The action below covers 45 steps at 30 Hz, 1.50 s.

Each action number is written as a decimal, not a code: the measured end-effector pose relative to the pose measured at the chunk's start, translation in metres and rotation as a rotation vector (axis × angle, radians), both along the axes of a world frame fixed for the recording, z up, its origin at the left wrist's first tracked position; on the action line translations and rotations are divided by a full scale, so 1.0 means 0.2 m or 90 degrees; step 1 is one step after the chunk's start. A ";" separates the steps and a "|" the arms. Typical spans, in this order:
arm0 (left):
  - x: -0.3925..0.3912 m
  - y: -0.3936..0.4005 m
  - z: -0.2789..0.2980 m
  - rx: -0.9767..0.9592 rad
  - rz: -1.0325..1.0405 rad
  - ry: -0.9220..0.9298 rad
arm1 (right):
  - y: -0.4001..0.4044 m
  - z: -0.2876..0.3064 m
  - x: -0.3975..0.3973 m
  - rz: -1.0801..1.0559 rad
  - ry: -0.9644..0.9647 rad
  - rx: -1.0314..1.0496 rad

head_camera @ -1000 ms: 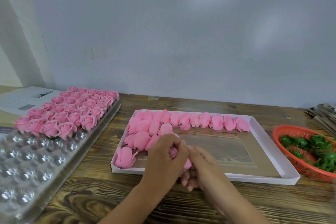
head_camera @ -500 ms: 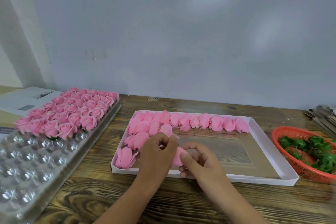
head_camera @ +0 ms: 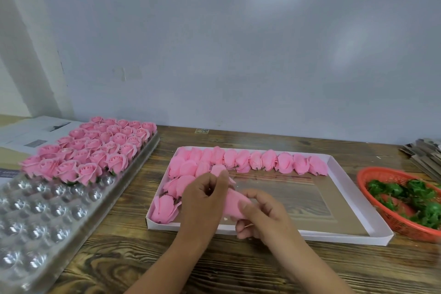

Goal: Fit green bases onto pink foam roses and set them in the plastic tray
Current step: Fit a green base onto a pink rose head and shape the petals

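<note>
A pink foam rose (head_camera: 235,204) is held between both hands over the near left part of the white cardboard box (head_camera: 358,237). My right hand (head_camera: 262,217) pinches it from the right with thumb and curled fingers. My left hand (head_camera: 202,200) grips its left end with curled fingers. Several bare pink roses (head_camera: 269,161) lie in rows along the box's far and left sides. The clear plastic tray (head_camera: 35,212) sits at left, its far half filled with upright finished roses (head_camera: 95,150). Green bases (head_camera: 417,196) fill the red basket (head_camera: 391,219) at right.
The wooden table (head_camera: 238,267) shows bare boards in front of the box. Papers (head_camera: 28,133) lie at the far left behind the tray. A stack of flat grey card pieces (head_camera: 424,153) sits at the far right edge.
Both hands have drawn the rose up and slightly right from the pile, and more of it now shows between the fingers.
</note>
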<state>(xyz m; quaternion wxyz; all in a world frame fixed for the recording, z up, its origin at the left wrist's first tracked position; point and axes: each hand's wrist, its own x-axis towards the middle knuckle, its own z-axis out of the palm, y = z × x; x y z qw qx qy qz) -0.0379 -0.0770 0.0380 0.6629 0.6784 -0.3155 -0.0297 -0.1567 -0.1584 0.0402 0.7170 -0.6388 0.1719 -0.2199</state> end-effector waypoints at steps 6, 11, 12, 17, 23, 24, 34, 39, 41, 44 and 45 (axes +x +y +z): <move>-0.04 0.03 0.06 -0.001 -0.266 0.181 | -0.02 0.03 -0.01 0.090 -0.140 0.306; -0.09 0.05 0.07 0.025 -0.397 0.177 | 0.01 0.04 -0.01 0.195 -0.105 0.364; -0.09 0.06 0.07 0.024 -0.394 0.173 | 0.01 0.04 -0.01 0.217 -0.081 0.373; -0.10 0.09 0.09 0.021 -0.423 0.184 | 0.01 0.04 -0.03 0.319 0.006 0.454; -0.11 0.07 0.08 -0.018 -0.362 0.161 | 0.00 0.04 -0.02 0.307 0.012 0.407; -0.12 0.07 0.08 -0.025 -0.350 0.160 | 0.01 0.04 -0.02 0.274 0.019 0.372; -0.11 0.03 0.05 -0.085 -0.262 0.182 | 0.06 0.00 0.02 0.162 -0.060 0.318; -0.09 0.03 0.04 -0.126 -0.298 0.228 | 0.05 0.01 0.00 0.236 0.035 0.407; -0.08 0.03 0.03 -0.145 -0.291 0.226 | 0.05 0.01 0.00 0.247 0.064 0.403; -0.07 0.02 0.03 -0.156 -0.254 0.203 | 0.06 0.02 0.01 0.234 0.091 0.320; -0.07 0.02 0.02 -0.157 -0.240 0.208 | 0.07 0.02 0.02 0.210 0.097 0.289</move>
